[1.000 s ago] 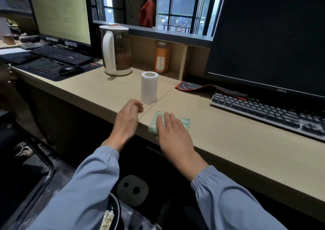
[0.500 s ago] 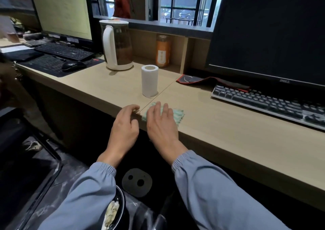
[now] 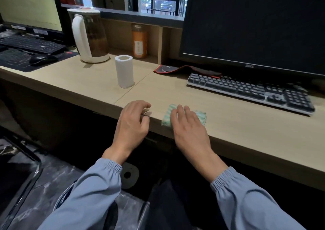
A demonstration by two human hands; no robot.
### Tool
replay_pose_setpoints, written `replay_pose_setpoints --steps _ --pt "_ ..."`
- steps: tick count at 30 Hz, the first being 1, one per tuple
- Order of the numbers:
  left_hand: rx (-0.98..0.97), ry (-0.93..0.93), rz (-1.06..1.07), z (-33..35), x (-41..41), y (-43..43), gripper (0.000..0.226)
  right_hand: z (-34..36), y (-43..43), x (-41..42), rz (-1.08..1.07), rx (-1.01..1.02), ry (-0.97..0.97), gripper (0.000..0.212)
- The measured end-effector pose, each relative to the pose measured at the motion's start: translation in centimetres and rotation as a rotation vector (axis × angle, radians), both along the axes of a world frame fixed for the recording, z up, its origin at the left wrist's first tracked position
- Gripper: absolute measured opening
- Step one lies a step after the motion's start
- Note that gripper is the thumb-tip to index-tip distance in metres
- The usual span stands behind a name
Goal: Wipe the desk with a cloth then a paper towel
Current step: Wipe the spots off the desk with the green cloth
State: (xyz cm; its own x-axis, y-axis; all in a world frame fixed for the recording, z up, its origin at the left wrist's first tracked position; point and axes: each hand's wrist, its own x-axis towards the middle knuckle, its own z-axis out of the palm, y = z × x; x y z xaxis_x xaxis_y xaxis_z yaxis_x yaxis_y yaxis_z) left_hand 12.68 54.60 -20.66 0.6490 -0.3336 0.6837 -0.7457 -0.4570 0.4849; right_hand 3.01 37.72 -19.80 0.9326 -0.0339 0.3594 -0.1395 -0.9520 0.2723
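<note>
A green and white striped cloth [image 3: 201, 115] lies flat on the light wooden desk [image 3: 237, 124] close to its front edge. My right hand [image 3: 189, 124] presses down on it with straight fingers, covering most of the cloth. My left hand [image 3: 134, 122] rests at the desk's front edge to the left of the cloth, fingers loosely curled and holding nothing. A white paper towel roll [image 3: 124, 71] stands upright further back on the desk, left of the seam between the two desk panels.
A black keyboard [image 3: 251, 90] and a dark monitor [image 3: 255, 25] sit at the right back. A kettle [image 3: 89, 36] and an orange bottle [image 3: 139, 41] stand behind the roll. A second keyboard [image 3: 29, 44] and mouse [image 3: 41, 59] are at the far left.
My right hand has slid the cloth to the right along the front edge, away from the desk seam. My left hand has stayed at the edge beside it.
</note>
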Motion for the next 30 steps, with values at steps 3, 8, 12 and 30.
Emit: replay_pose_setpoints --steps 3,8,12,30 --pt "0.035 -0.05 -0.069 0.2 -1.4 -2.8 0.019 -0.3 -3.3 -3.3 -0.052 0.018 0.007 0.053" --pt "0.093 -0.099 -0.171 0.4 -3.9 -7.0 0.018 -0.1 -8.9 -9.5 -0.083 0.028 -0.007 0.062" --pt "0.122 -0.108 -0.239 0.4 -5.6 -9.3 0.019 -0.1 -12.9 -14.1 -0.103 -0.004 -0.064 0.067" --pt "0.173 -0.157 -0.391 1.7 -12.0 -19.1 0.016 -1.6 -18.4 -20.3 -0.116 0.001 -0.21 0.067"
